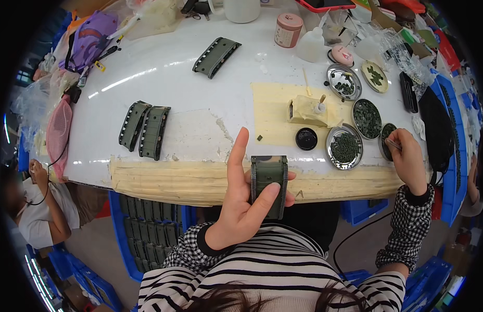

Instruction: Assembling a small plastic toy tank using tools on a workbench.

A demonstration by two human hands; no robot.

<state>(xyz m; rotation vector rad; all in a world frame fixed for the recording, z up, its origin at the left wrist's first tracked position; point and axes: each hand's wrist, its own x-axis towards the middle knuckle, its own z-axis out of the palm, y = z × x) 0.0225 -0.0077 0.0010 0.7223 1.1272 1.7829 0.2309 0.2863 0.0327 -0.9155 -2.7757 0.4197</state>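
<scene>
My left hand (pixel 241 208) holds a dark green curved piece (pixel 261 174) in front of me, just over the taped edge (pixel 163 182) of the table (pixel 189 86). The thumb presses on its front face, and some of the other fingers are behind it, with their tips showing at the right side. Only my index finger (pixel 237 161) does not join this grip – it stands straight up, away from the piece.

My right hand (pixel 409 156) is well apart from the left one, at the small round dish (pixel 383 147) with dark bits. Its fingers are pinched together, with the thumb and the index finger close upon a thin silvery thing, which is too small for me to tell exactly.

To the left of this dish is a silver dish (pixel 345 166) with many small green bits, and behind them a further round dish is filled with larger dark green bits (pixel 367 118). A small black pot (pixel 306 139) is in front of the taped block (pixel 306 113).

Two similar green pieces (pixel 154 132) lie side by side at the left of the table – one more piece (pixel 216 57) lies farther back. Below the table edge, a blue tray (pixel 116 221) carries rows of dark green pieces.
</scene>
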